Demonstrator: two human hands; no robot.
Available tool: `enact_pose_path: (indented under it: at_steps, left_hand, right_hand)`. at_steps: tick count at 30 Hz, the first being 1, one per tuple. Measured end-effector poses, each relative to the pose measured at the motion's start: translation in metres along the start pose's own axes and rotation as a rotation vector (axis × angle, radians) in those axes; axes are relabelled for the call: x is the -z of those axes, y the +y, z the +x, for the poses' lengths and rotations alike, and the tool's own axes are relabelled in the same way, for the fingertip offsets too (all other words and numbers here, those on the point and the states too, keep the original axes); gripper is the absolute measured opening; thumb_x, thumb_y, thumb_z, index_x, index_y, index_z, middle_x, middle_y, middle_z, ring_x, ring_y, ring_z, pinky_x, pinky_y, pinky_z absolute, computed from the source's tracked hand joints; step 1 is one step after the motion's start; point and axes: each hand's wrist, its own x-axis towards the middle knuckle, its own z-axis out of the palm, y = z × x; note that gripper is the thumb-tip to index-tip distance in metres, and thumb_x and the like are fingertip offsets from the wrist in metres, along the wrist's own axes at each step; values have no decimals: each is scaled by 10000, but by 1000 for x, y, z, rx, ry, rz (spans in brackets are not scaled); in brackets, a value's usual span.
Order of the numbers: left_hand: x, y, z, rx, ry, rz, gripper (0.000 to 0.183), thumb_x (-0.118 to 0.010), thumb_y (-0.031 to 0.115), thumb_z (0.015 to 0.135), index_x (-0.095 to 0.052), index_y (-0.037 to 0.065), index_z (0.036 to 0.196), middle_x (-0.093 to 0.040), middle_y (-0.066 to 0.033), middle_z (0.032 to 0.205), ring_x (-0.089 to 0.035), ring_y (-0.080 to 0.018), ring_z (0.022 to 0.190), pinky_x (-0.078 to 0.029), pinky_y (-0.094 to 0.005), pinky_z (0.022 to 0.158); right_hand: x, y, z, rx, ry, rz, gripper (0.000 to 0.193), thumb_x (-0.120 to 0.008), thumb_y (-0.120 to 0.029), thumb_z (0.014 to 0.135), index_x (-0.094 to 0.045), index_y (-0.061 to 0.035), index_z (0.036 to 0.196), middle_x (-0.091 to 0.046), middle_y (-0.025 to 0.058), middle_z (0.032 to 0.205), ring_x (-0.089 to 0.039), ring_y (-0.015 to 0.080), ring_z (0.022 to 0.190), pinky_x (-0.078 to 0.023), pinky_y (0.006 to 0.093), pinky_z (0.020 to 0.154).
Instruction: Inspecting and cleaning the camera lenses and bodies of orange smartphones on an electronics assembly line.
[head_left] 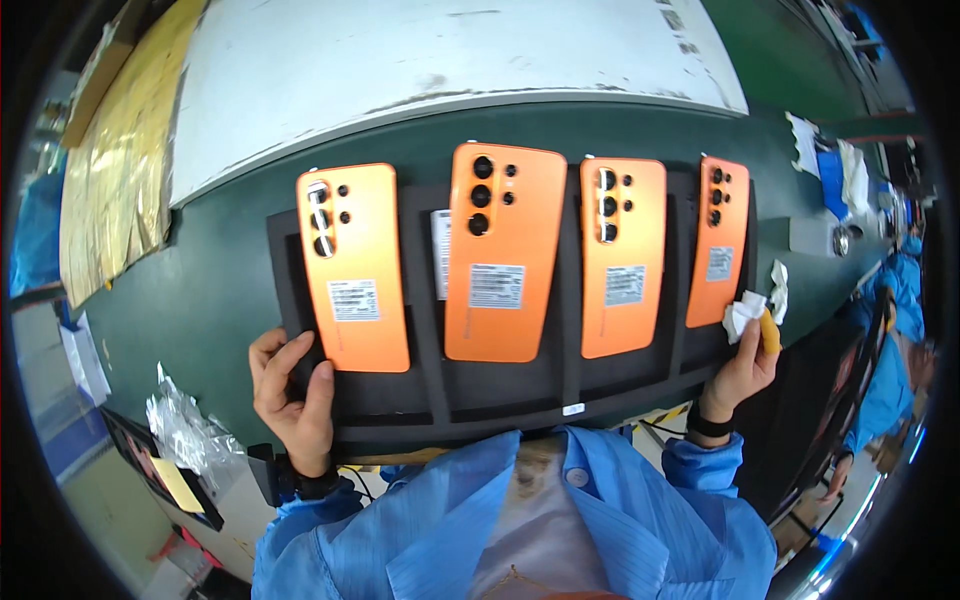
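Four-camera-style orange phones lie back up in a row across a black foam tray with several compartments: a leftmost phone, a second phone, a third phone and a rightmost phone. Each back carries a pale printed label. My left hand curls over the tray's left edge, its thumb by the leftmost phone's lower corner. Pinched in my right hand is a crumpled white wipe, against the rightmost phone's lower right side. One right finger wears a yellow finger cot.
The tray rests on a green tabletop. Behind it lies a large white board. Crumpled clear plastic is at the left, a second white wipe and a clear container at the right. Co-workers in blue are farther right.
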Motion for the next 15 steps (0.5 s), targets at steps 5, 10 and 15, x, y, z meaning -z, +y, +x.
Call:
enact_pose_path:
  at_steps: [5, 10, 15]
  left_hand:
    - [-3, -6, -1, 47, 75, -56, 325, -708, -28, 824, -689, -22, 1148, -545, -124, 1182, -544, -219, 1086, -409, -291, 952]
    - [0, -11, -1, 2, 81, -49, 306, -667, -27, 856, -686, -24, 1161, -541, -102, 1221, -534, -146, 984, -392, -236, 799]
    - [2, -17, 3, -47, 69, -57, 305, -649, -56, 867, -687, -26, 1169, -538, -94, 1218, -545, -156, 1011, -413, -257, 860]
  right_hand:
    - [-5, -8, -2, 32, -23, -16, 199, -586, -13, 1005, -663, 49, 1178, -710, 115, 1091, -667, 159, 967, -517, 288, 904]
    - [-9, -9, -4, 18, -29, 34, 177, -607, 28, 978, -670, 45, 1143, -675, 48, 1055, -617, 97, 942, -472, 243, 887]
    - [-13, -15, -4, 9, -1, 53, 164, -642, 22, 962, -689, 36, 1118, -645, 4, 1008, -572, 61, 866, -443, 201, 796]
